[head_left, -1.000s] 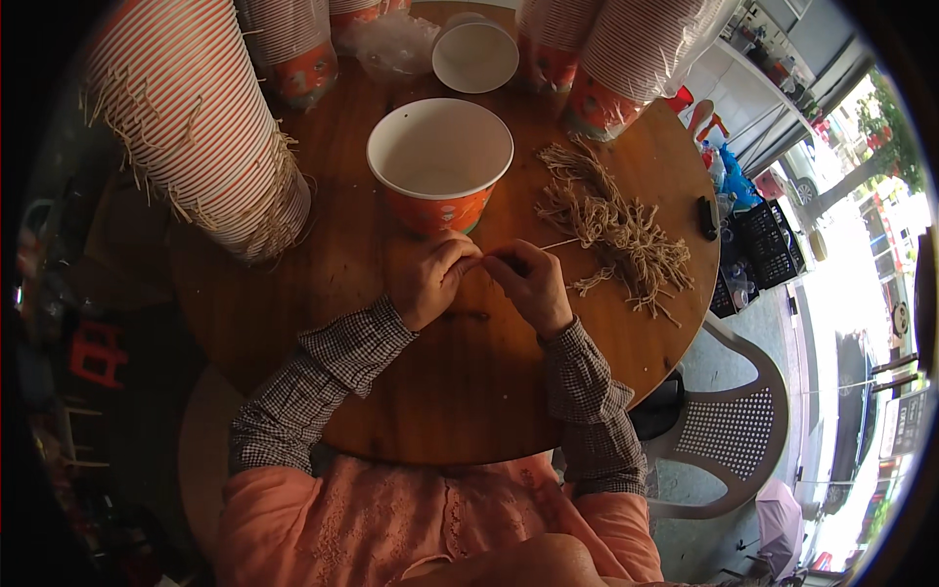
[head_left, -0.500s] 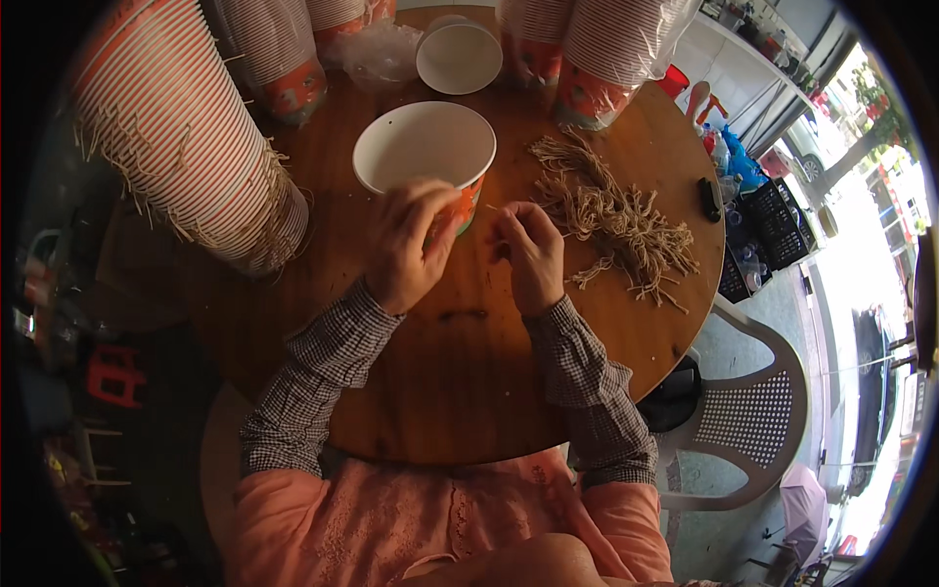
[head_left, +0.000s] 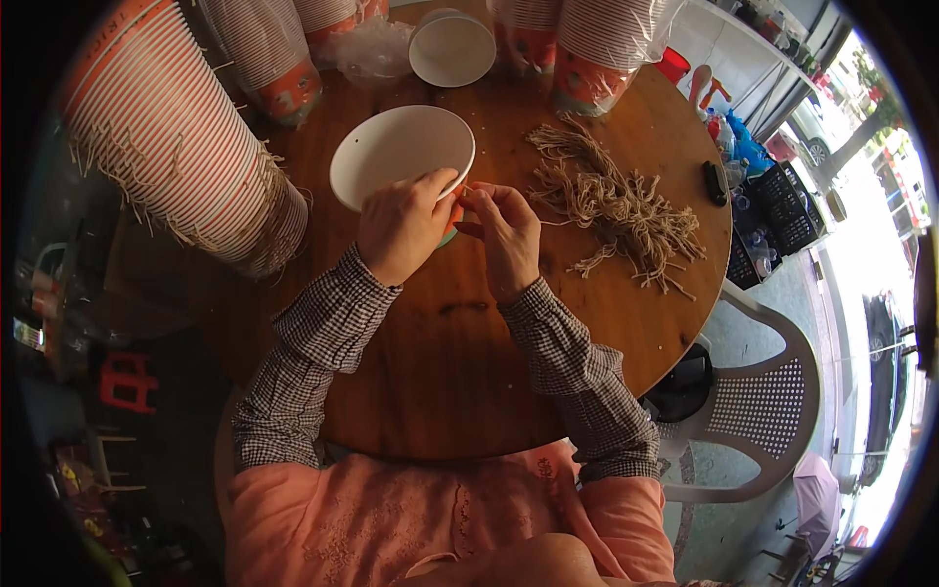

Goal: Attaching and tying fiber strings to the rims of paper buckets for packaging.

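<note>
A large paper bucket (head_left: 396, 147), white inside and orange and green outside, stands tilted on the round wooden table. My left hand (head_left: 399, 223) is closed on its near right rim, fingers over the edge. Right beside that, my right hand (head_left: 507, 235) pinches a thin piece of twine against the bucket's outer wall; a short tail of it seems to show to the right of the fingers. My hands hide most of the bucket's near side. A loose heap of brown twine pieces (head_left: 631, 215) lies to the right of my right hand.
A tall leaning stack of paper buckets (head_left: 186, 137) with twine ends rises at the left. Plastic-wrapped stacks (head_left: 597, 59) and a white bucket (head_left: 452, 49) stand at the back. A small black object (head_left: 715, 183) lies by the right edge, near a plastic chair (head_left: 758, 411).
My left hand has come down onto the bucket's rim. My right hand has moved left to meet it at the bucket's wall. The bucket now tips more towards the left.
</note>
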`<state>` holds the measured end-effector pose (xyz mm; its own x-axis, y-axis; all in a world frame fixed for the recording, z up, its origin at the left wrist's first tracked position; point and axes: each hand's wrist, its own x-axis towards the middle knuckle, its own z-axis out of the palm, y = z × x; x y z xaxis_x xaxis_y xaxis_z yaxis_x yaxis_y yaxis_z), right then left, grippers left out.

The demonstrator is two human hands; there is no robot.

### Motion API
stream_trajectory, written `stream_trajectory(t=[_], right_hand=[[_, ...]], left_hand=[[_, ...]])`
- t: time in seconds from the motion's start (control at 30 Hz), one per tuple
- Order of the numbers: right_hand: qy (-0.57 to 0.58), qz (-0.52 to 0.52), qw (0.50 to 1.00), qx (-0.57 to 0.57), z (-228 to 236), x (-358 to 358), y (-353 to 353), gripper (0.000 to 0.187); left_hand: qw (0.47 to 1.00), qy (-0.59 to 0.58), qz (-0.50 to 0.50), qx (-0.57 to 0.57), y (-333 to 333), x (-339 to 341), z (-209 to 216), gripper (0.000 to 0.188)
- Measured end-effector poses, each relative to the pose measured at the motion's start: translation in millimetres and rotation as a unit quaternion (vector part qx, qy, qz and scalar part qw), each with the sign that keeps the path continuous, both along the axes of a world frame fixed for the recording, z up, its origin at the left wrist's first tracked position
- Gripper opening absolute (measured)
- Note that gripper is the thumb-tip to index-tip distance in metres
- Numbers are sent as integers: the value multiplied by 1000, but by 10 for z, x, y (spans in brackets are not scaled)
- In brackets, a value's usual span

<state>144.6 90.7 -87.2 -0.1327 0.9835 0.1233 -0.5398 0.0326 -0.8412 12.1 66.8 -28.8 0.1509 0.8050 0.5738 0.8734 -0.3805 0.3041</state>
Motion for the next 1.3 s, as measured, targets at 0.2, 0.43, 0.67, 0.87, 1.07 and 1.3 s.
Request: stream_trajectory(t=[0.2, 0.43, 0.67, 0.87, 1.07, 1.3], right_hand=[[-23, -5, 1000, 1, -3, -12, -5, 21], [-21, 0, 1000, 3, -60, -23, 19, 21], [-111, -23, 991, 66, -49, 8, 25, 15], [-389, 43, 904, 170, -120, 429, 262, 20], [-698, -219, 679, 63, -392, 1517, 783, 22], [-708, -285, 638, 101, -13, 1454, 532, 31]], left_hand=[[1000, -3, -1, 7, 0, -7, -14, 21], [1000, -4, -17, 17, -17, 7, -12, 19], [998, -6, -39, -41, -23, -18, 47, 8], [1000, -10, -12, 13, -98, -80, 11, 7], [999, 2, 12, 33, -208, -330, 41, 9], [999, -52, -2, 6, -368, -427, 12, 9]])
